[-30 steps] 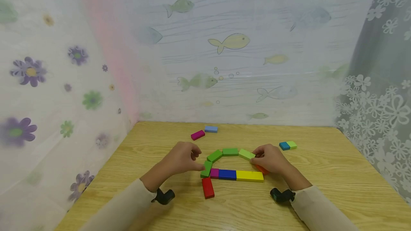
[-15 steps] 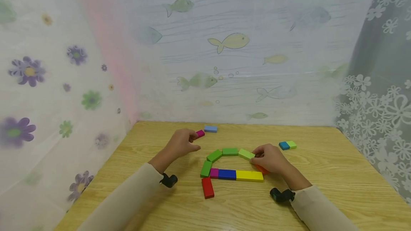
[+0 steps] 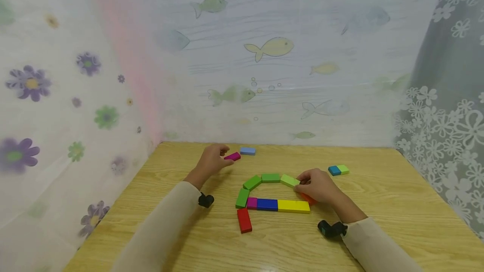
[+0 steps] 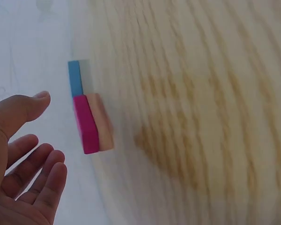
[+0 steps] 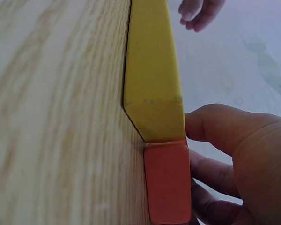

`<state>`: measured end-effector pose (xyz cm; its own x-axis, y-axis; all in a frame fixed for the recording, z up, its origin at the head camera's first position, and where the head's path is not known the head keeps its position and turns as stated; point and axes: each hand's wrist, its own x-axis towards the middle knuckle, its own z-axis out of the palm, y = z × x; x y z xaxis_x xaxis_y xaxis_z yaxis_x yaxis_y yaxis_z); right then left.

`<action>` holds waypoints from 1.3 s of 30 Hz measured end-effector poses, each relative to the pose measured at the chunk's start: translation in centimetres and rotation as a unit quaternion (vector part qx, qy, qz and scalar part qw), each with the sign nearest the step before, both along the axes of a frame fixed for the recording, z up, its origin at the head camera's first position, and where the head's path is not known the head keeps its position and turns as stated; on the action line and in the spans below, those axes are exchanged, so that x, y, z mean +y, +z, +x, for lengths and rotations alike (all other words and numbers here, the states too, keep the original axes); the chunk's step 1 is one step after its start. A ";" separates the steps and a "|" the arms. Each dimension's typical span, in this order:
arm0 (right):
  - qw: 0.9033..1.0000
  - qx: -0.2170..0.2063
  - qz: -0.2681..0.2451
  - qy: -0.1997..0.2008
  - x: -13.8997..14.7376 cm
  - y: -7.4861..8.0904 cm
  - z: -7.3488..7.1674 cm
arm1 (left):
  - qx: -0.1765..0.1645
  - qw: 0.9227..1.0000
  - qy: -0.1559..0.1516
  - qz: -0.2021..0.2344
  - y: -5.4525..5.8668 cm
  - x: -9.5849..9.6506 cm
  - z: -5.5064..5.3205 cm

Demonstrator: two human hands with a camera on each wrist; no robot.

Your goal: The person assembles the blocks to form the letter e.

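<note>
My left hand [image 3: 211, 162] reaches to the back of the table beside a magenta block [image 3: 232, 157], its thumb and fingers spread. The left wrist view shows a gap between that hand [image 4: 25, 154] and the magenta block [image 4: 86, 124]. At the arch's right side, my right hand [image 3: 316, 186] pinches the end of a light green block [image 3: 289, 181] between thumb and fingers. An orange block [image 3: 308, 198] lies partly hidden beneath this hand. In the right wrist view the orange block [image 5: 167, 183] touches a yellow block [image 5: 152, 61]; the pinched end is hidden there.
Green blocks [image 3: 270, 178] form the arch's left and top. A row of small magenta [image 3: 252, 203], blue [image 3: 267, 204] and yellow blocks spans its base. A red block [image 3: 244, 220] lies in front. Light blue [image 3: 248, 151], teal [image 3: 334, 170] and lime [image 3: 343, 169] blocks lie farther back.
My left hand has left the arch's left side and moved back to the loose magenta block. My right hand stays at the arch's right side.
</note>
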<state>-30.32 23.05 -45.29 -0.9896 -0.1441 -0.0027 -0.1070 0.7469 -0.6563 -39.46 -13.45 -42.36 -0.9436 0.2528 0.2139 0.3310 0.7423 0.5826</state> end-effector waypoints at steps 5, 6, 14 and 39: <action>1.000 0.000 0.001 0.002 0.0 0.0 -0.1 | -0.009 1.000 0.014 0.014 -0.8 0.0 -0.8; 1.000 -0.001 0.001 0.001 0.0 0.0 -0.1 | -0.011 1.000 0.017 0.017 -1.0 0.1 -1.0; 1.000 0.004 0.005 -0.001 0.1 -0.1 -0.1 | -0.024 0.998 0.044 0.025 -2.2 0.1 -2.5; 1.000 0.000 0.009 0.002 -0.1 0.2 0.2 | -0.037 0.996 0.076 0.019 -2.3 0.1 -2.7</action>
<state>-30.17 22.90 -45.05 -0.9889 -0.1482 -0.0049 -0.1103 0.7575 -0.6435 -42.13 -13.34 -44.66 -0.9840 0.0993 0.1482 0.1714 0.7576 0.6298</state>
